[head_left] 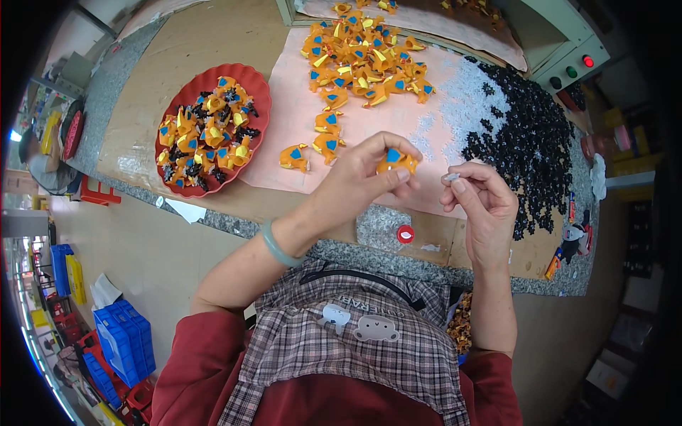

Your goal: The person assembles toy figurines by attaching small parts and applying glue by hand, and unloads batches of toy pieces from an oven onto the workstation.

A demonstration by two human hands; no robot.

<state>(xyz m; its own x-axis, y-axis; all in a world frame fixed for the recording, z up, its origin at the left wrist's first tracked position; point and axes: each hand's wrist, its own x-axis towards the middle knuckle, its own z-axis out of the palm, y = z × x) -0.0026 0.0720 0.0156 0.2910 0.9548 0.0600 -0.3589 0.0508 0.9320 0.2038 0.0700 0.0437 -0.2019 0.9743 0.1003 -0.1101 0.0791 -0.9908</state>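
Observation:
My left hand (pixel 362 174) holds an orange plastic figure part (pixel 396 160) with a blue patch, gripped between thumb and fingers. To its right, my right hand (pixel 486 202) pinches a small whitish piece (pixel 450 177) between thumb and forefinger. The two hands are apart, above the front of a pink sheet (pixel 284 92). A few loose orange parts (pixel 293 157) lie left of my left hand, below a large heap of the same parts (pixel 362 57). Beyond my right hand spread small white pieces (pixel 469 96) and a wide pile of small black pieces (pixel 526 135).
A red scalloped tray (pixel 261 117) at the left holds orange and black parts. A clear item with a red round cap (pixel 405 234) lies by the front edge. A machine housing with coloured buttons (pixel 572 67) stands at the back right. Blue crates (pixel 124 341) stand on the floor.

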